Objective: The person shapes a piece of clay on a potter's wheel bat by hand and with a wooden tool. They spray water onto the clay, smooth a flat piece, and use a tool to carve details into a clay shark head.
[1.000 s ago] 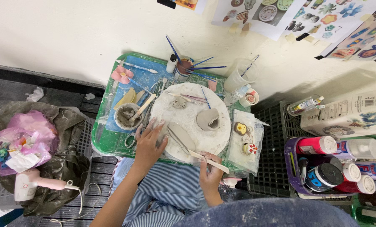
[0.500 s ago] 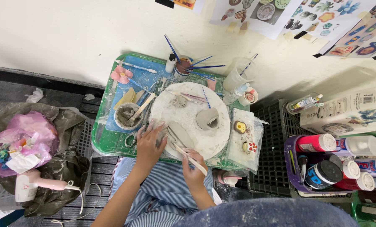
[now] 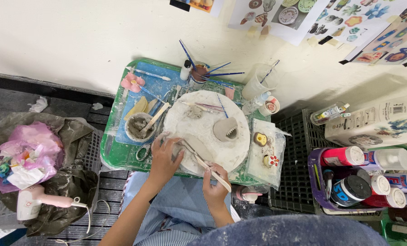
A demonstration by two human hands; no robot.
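A round white work board [image 3: 221,150] smeared with clay lies on a green tray [image 3: 110,146]. My left hand [image 3: 165,157] rests on the board's near left edge, its fingers on a grey lump of clay [image 3: 174,143]. My right hand [image 3: 215,184] grips a long wooden modelling stick [image 3: 203,164] that slants up-left towards that lump. A flat heart-shaped clay piece [image 3: 225,129] lies on the board's right half, and a small clay blob [image 3: 195,112] sits near the far edge.
A bowl of grey slip with a wooden spatula [image 3: 139,126] stands left of the board, scissors [image 3: 143,152] below it. A cup of brushes [image 3: 198,74], a clear cup [image 3: 259,82], painted figures on plastic [image 3: 265,146], a crate of paint bottles [image 3: 363,177] and a pink hairdryer [image 3: 42,198] surround the tray.
My right hand has drawn in from the right towards my left hand, bringing the stick's tip up to the clay lump. My left hand has stayed on the board's edge.
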